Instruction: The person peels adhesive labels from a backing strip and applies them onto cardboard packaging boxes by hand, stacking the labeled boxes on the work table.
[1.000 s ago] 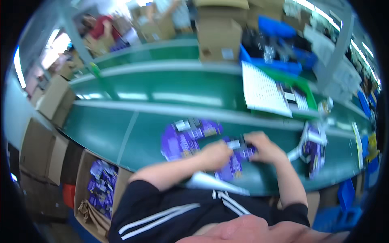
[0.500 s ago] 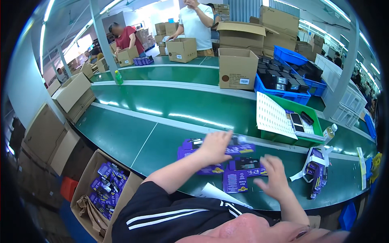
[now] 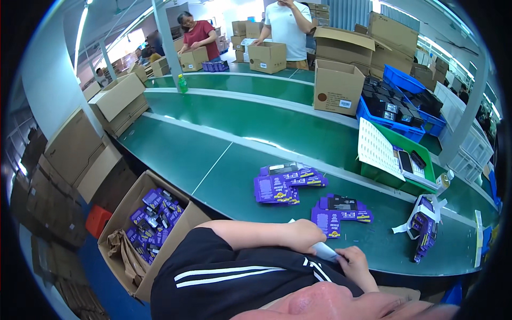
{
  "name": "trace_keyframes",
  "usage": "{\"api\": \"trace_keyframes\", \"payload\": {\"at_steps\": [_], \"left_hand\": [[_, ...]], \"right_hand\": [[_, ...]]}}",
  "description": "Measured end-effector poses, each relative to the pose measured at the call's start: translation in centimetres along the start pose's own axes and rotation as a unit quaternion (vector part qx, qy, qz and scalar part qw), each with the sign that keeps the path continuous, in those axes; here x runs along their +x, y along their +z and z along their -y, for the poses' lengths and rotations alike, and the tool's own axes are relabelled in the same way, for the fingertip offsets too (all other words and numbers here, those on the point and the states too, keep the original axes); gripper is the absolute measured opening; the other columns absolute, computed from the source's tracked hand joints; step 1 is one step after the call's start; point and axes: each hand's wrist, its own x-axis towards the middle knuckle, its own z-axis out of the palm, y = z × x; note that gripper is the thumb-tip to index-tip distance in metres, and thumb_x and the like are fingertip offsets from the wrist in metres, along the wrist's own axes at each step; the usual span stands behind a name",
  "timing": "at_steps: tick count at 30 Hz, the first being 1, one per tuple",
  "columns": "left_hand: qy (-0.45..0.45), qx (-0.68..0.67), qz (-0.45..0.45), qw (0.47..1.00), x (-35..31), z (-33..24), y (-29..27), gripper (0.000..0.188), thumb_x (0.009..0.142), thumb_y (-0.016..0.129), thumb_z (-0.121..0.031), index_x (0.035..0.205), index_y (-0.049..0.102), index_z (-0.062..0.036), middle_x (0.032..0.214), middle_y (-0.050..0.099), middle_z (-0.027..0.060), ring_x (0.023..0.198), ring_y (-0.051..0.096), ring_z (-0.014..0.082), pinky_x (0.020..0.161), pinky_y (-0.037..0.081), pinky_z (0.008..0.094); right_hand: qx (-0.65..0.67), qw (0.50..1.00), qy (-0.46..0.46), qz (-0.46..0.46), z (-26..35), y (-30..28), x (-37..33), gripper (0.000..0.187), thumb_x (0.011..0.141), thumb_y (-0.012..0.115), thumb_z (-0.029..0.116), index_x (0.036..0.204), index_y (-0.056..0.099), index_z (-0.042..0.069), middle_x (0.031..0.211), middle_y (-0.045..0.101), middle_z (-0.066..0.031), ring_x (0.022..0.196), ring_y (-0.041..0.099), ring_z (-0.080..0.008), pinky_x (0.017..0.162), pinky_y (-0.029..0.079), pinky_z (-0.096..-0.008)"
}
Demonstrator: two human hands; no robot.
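At the table's near edge I hold a curled white sheet with both hands, close to my body. My left hand is closed over its left part. The fingers of my right hand pinch its right end. Beyond them on the green table lie two groups of flat purple cartons: a stack to the left and a smaller one just past my hands. Farther right lies a purple carton bundle with a white band around it.
A cardboard box of purple packs stands at my left. Ahead right are a green bin with papers and a phone, a bottle, an upright carton and a blue crate of black boxes. Two people stand across the table.
Both hands have come back from above the purple cartons to the near edge and taken hold of the white sheet lying there. The view has shifted, so the scene sits farther right.
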Motion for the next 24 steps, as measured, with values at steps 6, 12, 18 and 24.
{"api": "trace_keyframes", "payload": {"at_steps": [6, 12, 18, 24], "left_hand": [[-0.046, 0.026, -0.027, 0.998, -1.1, -1.5, 0.7, 0.022, 0.08, 0.071, -0.026, 0.092, 0.065, -0.0081, 0.081, 0.07, 0.0139, 0.075, 0.067, 0.0378, 0.069, 0.053, 0.0458], [-0.103, -0.052, -0.025, 0.993, -3.3, 0.9, -0.9, 0.03, 0.082, 0.07, -0.025, 0.105, 0.068, -0.0063, 0.095, 0.072, 0.0147, 0.084, 0.067, 0.036, 0.076, 0.052, 0.0436], [-0.117, -0.128, 0.003, 0.985, -2.6, 0.6, -1.8, 0.026, 0.086, 0.068, -0.024, 0.105, 0.068, -0.0063, 0.097, 0.073, 0.0145, 0.088, 0.067, 0.0362, 0.077, 0.051, 0.0442], [-0.082, -0.102, -0.031, 0.991, -2.9, 0.9, 0.0, 0.023, 0.087, 0.068, -0.023, 0.104, 0.068, -0.0064, 0.093, 0.072, 0.0139, 0.084, 0.067, 0.0362, 0.076, 0.051, 0.0432]], "right_hand": [[-0.093, 0.989, -0.056, -0.096, 2.7, -0.4, 0.0, 0.019, 0.076, 0.072, 0.002, 0.095, 0.073, 0.005, 0.086, 0.069, -0.0075, 0.076, 0.061, -0.0257, 0.073, 0.051, -0.0349], [-0.066, 0.995, -0.034, -0.073, 2.9, -1.2, 2.7, 0.037, 0.08, 0.07, 0.007, 0.117, 0.066, 0.006, 0.101, 0.067, -0.0107, 0.09, 0.06, -0.0293, 0.083, 0.049, -0.0377], [-0.075, 0.997, -0.014, -0.032, 2.2, -1.5, 3.1, 0.034, 0.081, 0.069, 0.01, 0.114, 0.066, 0.006, 0.102, 0.067, -0.009, 0.092, 0.061, -0.0281, 0.086, 0.048, -0.0376], [-0.095, 0.994, -0.048, 0.006, 2.3, -0.9, 4.2, 0.029, 0.081, 0.071, 0.012, 0.109, 0.068, 0.007, 0.098, 0.065, -0.007, 0.09, 0.06, -0.0259, 0.085, 0.047, -0.0368]]}}
